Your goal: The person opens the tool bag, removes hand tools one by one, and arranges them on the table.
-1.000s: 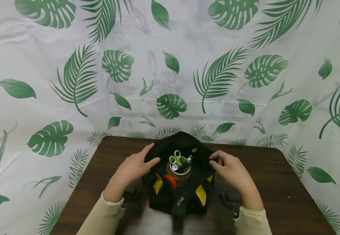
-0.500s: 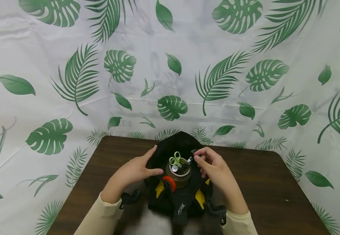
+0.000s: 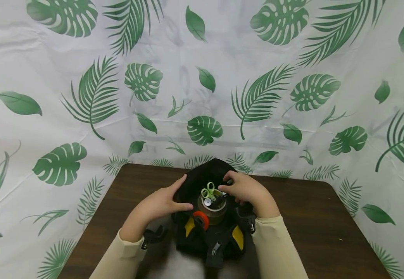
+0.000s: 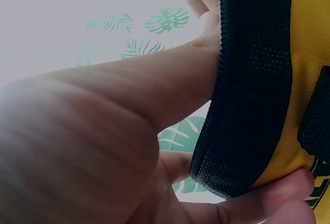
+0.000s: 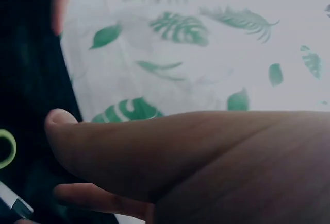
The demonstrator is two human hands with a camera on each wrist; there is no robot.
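A black and yellow zippered bag (image 3: 191,240) stands open at the middle of the table. My left hand (image 3: 156,205) grips its left rim, thumb inside; in the left wrist view, fingers press the yellow outer side (image 4: 304,80). My right hand (image 3: 251,190) hovers over the right part of the opening, thumb and index finger apart, holding nothing visible. Its fingers are right at a black and silver tool (image 3: 220,198). Beside that tool, green-handled scissors (image 3: 208,190) and a white-capped item (image 3: 207,202) stand inside a brownish roll of tape (image 3: 216,216).
An orange ring-shaped item (image 3: 202,220) sits at the bag's front left. A zipper pull (image 3: 216,248) hangs on the front flap. The dark wood table (image 3: 310,224) meets a leaf-print cloth (image 3: 202,93) behind the bag.
My right hand has let go of the bag's right rim and moved left over the opening, toward the black and silver tool. My left hand keeps its place on the left rim.
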